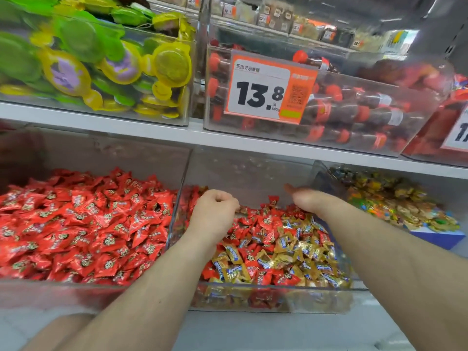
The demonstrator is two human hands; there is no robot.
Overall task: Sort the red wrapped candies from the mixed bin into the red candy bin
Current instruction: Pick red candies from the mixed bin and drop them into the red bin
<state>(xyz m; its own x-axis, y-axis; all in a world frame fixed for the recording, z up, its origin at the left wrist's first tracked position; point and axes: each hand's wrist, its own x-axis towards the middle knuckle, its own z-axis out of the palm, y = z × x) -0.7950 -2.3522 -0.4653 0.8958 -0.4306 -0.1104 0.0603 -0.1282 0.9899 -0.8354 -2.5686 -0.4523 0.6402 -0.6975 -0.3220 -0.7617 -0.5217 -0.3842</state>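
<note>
Both hands reach deep into the mixed bin [273,297], the left hand [215,211] curled, its contents hidden, the right hand [307,200] unreadable, among light, crinkly, slippery red candies [266,221] best pinched by their twisted ends.

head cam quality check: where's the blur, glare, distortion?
Head view: motion blur smears the green and yellow sweets top left and the right hand; left hand and price tag stay fairly sharp; soft reflections haze the mixed bin front wall; wide-angle bends the shelf edge.
</note>
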